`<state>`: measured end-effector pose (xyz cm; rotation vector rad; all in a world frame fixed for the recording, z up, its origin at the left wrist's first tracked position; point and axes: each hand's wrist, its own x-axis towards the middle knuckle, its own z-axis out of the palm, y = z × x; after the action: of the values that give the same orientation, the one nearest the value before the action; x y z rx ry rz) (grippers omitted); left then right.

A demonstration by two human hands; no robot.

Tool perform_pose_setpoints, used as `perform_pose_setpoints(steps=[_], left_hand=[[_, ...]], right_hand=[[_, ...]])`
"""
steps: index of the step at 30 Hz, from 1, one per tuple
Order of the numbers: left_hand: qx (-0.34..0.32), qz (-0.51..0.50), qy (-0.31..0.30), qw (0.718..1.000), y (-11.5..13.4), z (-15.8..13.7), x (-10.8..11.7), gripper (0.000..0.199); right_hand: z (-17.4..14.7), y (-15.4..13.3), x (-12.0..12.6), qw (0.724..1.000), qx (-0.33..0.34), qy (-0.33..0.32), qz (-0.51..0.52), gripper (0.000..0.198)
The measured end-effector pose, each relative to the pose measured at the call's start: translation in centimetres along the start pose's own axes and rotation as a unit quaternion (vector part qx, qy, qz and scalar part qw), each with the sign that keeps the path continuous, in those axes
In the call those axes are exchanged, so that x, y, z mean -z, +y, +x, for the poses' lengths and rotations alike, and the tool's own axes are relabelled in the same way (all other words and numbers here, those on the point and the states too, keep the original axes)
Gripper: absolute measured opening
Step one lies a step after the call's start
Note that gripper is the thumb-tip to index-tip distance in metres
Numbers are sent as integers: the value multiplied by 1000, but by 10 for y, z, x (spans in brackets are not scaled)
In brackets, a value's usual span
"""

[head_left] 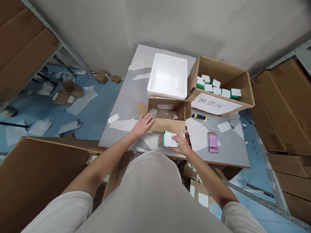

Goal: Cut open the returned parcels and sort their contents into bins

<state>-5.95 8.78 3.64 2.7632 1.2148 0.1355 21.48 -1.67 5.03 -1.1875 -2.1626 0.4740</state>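
White-and-green box (170, 139) is gripped by the right hand (181, 144).

A plain grey wall (102, 35) rises behind the worktop (125, 100), whose grey surface shows ragged white patches; the blue floor (104, 102) is strewn on the left with paper sheets (77, 106) and cardboard pieces (73, 89); metal racks (74, 57) stand on either side, bearing large brown cartons (291, 106); the light falls soft and even.
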Motion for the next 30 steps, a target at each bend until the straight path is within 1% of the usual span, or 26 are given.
perform_pose_setpoints(steps=[2, 3, 5, 7, 10, 12, 14, 16, 17, 19, 21, 22, 23, 25, 26, 28, 30], left_hand=[[-7, -21, 22, 1000, 6, -23, 0, 68], [-13, -37, 31, 999, 12, -35, -1, 68], [-27, -80, 39, 996, 28, -52, -3, 77], [-25, -127, 44, 991, 48, -60, -6, 87], [36, -162, 55, 985, 76, -53, -8, 91], [79, -161, 56, 982, 90, -47, -9, 87], [115, -153, 51, 980, 99, -48, -9, 79], [147, -155, 40, 976, 104, -55, -11, 73], [160, -165, 34, 973, 105, -60, -13, 75], [170, -209, 31, 963, 104, -66, -18, 91], [149, -272, 31, 950, 98, -66, -22, 110], [131, -306, 29, 943, 94, -63, -24, 115], [111, -337, 23, 935, 89, -58, -25, 115], [84, -381, 10, 921, 81, -48, -26, 109], [83, -391, 8, 917, 77, -44, -26, 107], [93, -392, 9, 915, 73, -39, -25, 105], [107, -387, 8, 916, 71, -39, -24, 104]], right_hand=[[-9, 4, -16, 1000, -17, -23, -2, 31], [-12, 5, -22, 999, -23, -30, -3, 29], [-14, 6, -28, 999, -32, -42, -7, 27], [-13, 5, -29, 997, -42, -67, -25, 27], [-8, -1, -26, 988, -48, -130, -68, 30], [-4, -6, -21, 983, -32, -158, -90, 34], [2, -12, -15, 980, -7, -168, -108, 36], [7, -18, -11, 977, 13, -172, -123, 35], [9, -21, -9, 976, 20, -177, -128, 35], [14, -27, -8, 973, 31, -189, -127, 35], [16, -31, -10, 973, 41, -197, -115, 34], [17, -32, -11, 974, 45, -195, -105, 33], [16, -32, -13, 977, 45, -188, -91, 32], [14, -31, -16, 987, 31, -152, -50, 36], [11, -31, -17, 992, 12, -122, -26, 43], [5, -28, -18, 998, -47, -35, 9, 58], [-2, -24, -16, 993, -109, 47, -11, 65]])
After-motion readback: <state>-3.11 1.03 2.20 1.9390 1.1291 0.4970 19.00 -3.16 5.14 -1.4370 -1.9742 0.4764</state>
